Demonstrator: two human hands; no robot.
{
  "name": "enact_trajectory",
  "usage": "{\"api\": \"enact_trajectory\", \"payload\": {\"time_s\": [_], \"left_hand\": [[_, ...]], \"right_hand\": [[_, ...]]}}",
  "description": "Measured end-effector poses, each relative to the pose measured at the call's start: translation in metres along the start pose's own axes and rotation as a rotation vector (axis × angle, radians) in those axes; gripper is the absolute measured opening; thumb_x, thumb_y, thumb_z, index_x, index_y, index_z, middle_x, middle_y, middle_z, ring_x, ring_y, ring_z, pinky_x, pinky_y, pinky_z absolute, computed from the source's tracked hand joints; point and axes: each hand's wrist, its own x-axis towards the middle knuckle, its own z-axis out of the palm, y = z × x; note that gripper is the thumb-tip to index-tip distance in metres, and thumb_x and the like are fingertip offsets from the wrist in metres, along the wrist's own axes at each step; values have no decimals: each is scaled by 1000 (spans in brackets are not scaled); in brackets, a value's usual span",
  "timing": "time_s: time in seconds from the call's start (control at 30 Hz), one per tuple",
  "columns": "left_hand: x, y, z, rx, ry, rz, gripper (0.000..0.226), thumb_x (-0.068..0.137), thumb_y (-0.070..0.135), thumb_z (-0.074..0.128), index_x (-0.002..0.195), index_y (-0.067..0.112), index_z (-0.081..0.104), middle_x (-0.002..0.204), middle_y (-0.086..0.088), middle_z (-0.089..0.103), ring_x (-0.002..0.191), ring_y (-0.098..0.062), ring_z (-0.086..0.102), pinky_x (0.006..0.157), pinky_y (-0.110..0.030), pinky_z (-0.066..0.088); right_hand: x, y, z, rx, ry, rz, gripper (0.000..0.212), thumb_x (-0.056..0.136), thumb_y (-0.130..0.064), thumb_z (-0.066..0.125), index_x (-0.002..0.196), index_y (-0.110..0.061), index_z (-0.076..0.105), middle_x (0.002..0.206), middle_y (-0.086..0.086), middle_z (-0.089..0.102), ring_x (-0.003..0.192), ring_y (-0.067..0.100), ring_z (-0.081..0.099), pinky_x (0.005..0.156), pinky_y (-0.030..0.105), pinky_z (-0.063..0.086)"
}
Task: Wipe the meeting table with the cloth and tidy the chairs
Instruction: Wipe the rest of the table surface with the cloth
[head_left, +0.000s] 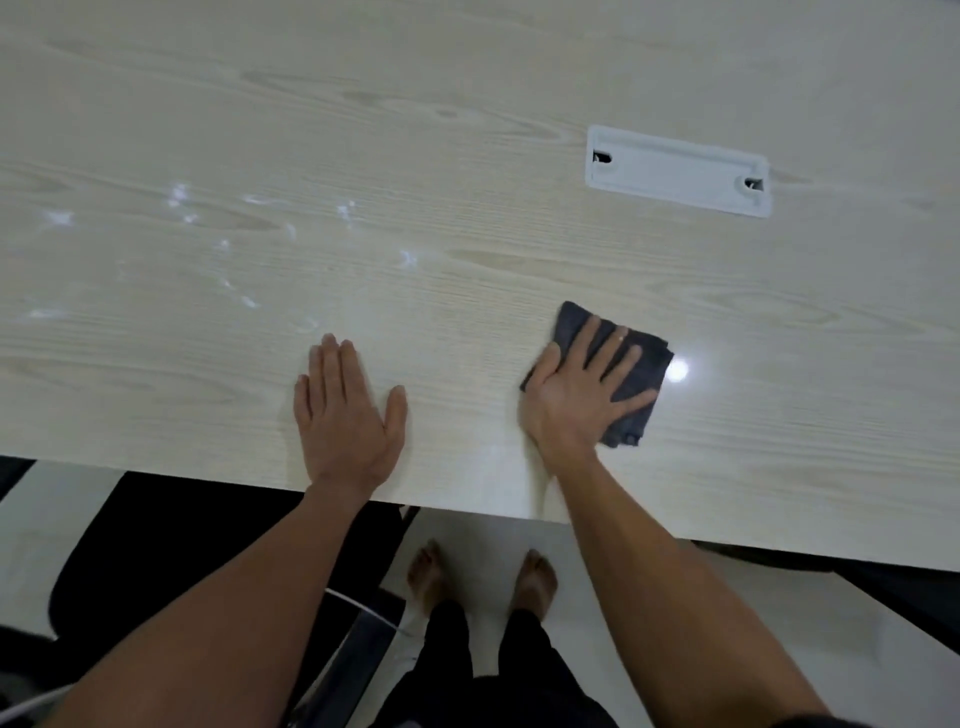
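A pale wood-grain meeting table (467, 218) fills the upper view. A dark grey folded cloth (647, 387) lies on it near the front edge, right of centre. My right hand (579, 392) lies flat on the cloth with spread straight fingers, pressing it onto the table. My left hand (345, 410) rests flat on the bare tabletop to the left of the cloth, palm down. A black chair (171, 551) stands below the table's front edge on the left, partly under the table and behind my left forearm.
A grey rectangular cable cover (678, 170) is set into the table at the upper right. Shiny smears (228, 244) mark the tabletop at the left. Another dark chair part (893, 582) shows under the edge at the right. My bare feet (483, 577) stand on a light floor.
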Motion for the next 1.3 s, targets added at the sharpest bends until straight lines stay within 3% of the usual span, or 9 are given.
{"api": "enact_trajectory", "payload": {"time_s": [0.17,0.3,0.4,0.57,0.77,0.93,1.1,1.17,1.3], "left_hand": [[-4,-20,2,31,41,38,76,101,47,38,160,1,27,170,-17,25,159,-31,21,129,-49,15],[-4,-20,1,40,56,30,73,98,39,38,160,2,30,169,-16,28,158,-30,23,129,-48,15],[-4,-20,-1,17,43,23,74,97,39,38,160,2,30,170,-15,27,159,-29,21,129,-49,15],[-4,-19,0,6,41,26,75,97,40,38,161,2,27,171,-15,25,160,-29,18,130,-48,11],[-3,-18,0,7,48,17,74,95,39,40,159,2,30,170,-15,27,159,-30,20,128,-49,12],[-4,-17,2,9,89,26,69,97,33,41,158,2,33,168,-16,31,158,-30,25,127,-49,15],[-4,-21,7,-8,140,39,61,100,25,37,157,2,37,167,-15,35,156,-30,30,126,-49,19],[-3,-21,8,7,150,49,62,100,26,36,156,2,38,166,-15,36,156,-30,31,126,-49,20],[-3,-19,7,-4,91,34,65,99,29,37,157,1,36,168,-16,33,157,-29,27,128,-49,18]], "right_hand": [[-55,-95,48,-106,-89,-592,64,109,-50,19,169,-30,14,177,0,6,164,27,-2,121,72,-9],[-10,-74,34,-246,-193,-1163,56,111,-51,25,166,-39,24,175,-9,20,163,18,10,128,61,-2],[49,-24,4,-244,-136,-1021,56,111,-54,24,166,-41,23,175,-11,19,163,16,9,128,59,-6],[114,62,-52,-187,-82,-394,60,109,-55,16,167,-41,10,177,-9,2,163,17,-5,126,63,-14],[48,67,-31,1,97,236,61,110,-51,12,168,-36,3,178,-2,-3,163,24,-7,121,72,-6],[-44,-24,28,-17,99,21,65,109,-51,15,169,-29,1,177,3,-6,163,29,-8,121,72,-10],[-59,-83,48,-146,-99,-839,61,108,-50,25,166,-32,26,175,-2,21,163,25,13,126,63,-2],[-28,-68,37,-183,-110,-1018,58,109,-51,28,165,-35,31,173,-3,26,162,22,17,128,60,1],[32,-14,7,-121,-27,-497,61,109,-52,18,168,-36,15,177,-4,9,164,19,2,128,58,-9]]}}
